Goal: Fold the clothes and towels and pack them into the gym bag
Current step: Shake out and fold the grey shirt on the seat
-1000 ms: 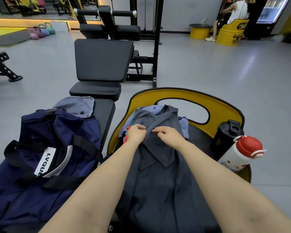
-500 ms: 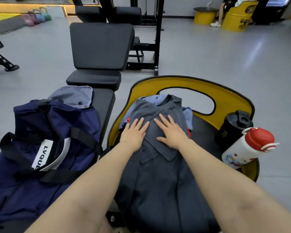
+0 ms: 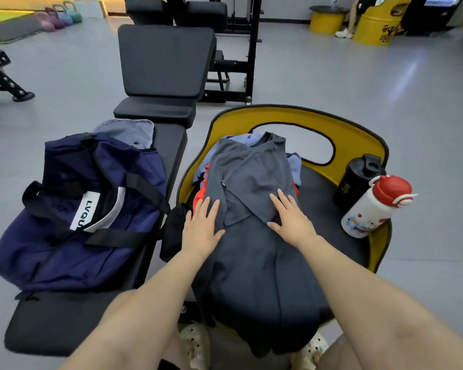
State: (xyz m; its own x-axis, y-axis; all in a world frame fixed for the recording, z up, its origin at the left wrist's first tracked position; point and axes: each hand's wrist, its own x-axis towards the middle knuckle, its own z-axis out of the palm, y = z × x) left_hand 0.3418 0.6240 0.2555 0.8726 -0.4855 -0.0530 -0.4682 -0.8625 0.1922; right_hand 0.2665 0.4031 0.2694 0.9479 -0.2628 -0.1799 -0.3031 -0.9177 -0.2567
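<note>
- The left hand (image 3: 202,229) is laid flat on the grey garment (image 3: 254,252), its fingers straight and slightly spread; nothing is gripped.
- The right hand (image 3: 292,218) is likewise pressed flat on the same garment, fingers straight, thumb held out to the side; nothing is clasped.
- The grey garment is spread over the yellow chair (image 3: 358,134), its lower part hanging over the chair's front edge; two flaps are folded across each other near its top.
- A light blue garment (image 3: 294,162) and a red item (image 3: 199,194) are seen beneath the grey one, showing only at its edges.
- The navy gym bag (image 3: 91,209) is set on the black surface (image 3: 64,324) to the left of the chair, just beside it; a white label with black letters and black straps are seen on it.
- A grey-blue cloth (image 3: 129,130) is seen at the far end of the bag.
- A black bottle (image 3: 357,180) and a white bottle with a red cap (image 3: 374,206) are leaned at the right side of the chair, touching each other.
</note>
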